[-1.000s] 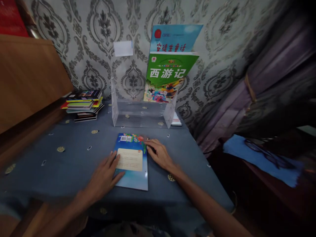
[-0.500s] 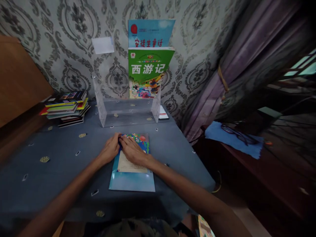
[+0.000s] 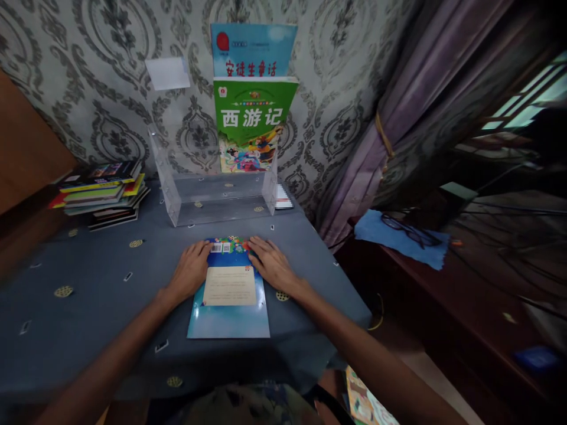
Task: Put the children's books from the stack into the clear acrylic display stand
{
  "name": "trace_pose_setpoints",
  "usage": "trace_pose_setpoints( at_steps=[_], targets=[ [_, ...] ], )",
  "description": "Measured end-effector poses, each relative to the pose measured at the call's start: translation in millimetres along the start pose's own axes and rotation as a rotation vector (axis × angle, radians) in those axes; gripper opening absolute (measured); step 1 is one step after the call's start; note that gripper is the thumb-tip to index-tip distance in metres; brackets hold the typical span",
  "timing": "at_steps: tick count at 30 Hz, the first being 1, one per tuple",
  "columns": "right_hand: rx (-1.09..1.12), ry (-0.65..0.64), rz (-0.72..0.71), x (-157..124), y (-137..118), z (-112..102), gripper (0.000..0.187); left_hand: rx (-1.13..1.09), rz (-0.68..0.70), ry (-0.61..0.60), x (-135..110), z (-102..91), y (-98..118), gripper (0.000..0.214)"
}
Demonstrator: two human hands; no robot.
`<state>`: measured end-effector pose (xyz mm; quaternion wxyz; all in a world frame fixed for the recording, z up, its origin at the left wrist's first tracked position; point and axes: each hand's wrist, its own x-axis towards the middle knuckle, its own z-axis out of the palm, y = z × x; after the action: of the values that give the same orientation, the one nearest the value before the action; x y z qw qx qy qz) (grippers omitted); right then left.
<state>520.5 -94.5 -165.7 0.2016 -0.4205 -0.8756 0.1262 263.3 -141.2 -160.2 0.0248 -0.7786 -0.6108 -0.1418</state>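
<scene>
A blue book (image 3: 229,319) lies on the table with its back cover up, a barcode at the far end and a cream text panel in the middle. My left hand (image 3: 192,267) rests flat on its far left corner, fingers together and stretched out. On the far right edge lies my right hand (image 3: 272,264), fingers extended and slightly apart. Neither hand grips the book. Behind it stands a clear acrylic book stand (image 3: 212,211). A green book (image 3: 254,133) with white lettering leans upright in it, in front of a light blue book (image 3: 254,44).
A stack of books (image 3: 106,192) sits at the back left of the blue-grey tablecloth (image 3: 110,319). To the right, glasses (image 3: 411,230) lie on a blue cloth (image 3: 372,233) on a dark red surface. A purple curtain (image 3: 376,136) hangs beside the patterned wall.
My right hand has slid right, from the book's middle to its far right edge, uncovering the barcode and text panel. My left hand stays near the far left corner. The view has shifted slightly.
</scene>
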Motion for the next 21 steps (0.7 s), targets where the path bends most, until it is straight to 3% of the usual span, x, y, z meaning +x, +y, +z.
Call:
trace_pose_setpoints(
  at_steps=[7, 14, 21],
  targets=[
    [0.067, 0.028, 0.005, 0, 6, 1, 0.043, 0.019, 0.135, 0.026, 18, 0.6, 4, 0.041],
    [0.167, 0.059, 0.013, 0, 12, 1, 0.052, -0.131, 0.292, -0.037, 38, 8.0, 33, 0.042],
    [0.195, 0.059, 0.014, 1, 16, 7, 0.051, -0.198, 0.494, -0.151, 28, 3.9, 56, 0.045]
  ],
)
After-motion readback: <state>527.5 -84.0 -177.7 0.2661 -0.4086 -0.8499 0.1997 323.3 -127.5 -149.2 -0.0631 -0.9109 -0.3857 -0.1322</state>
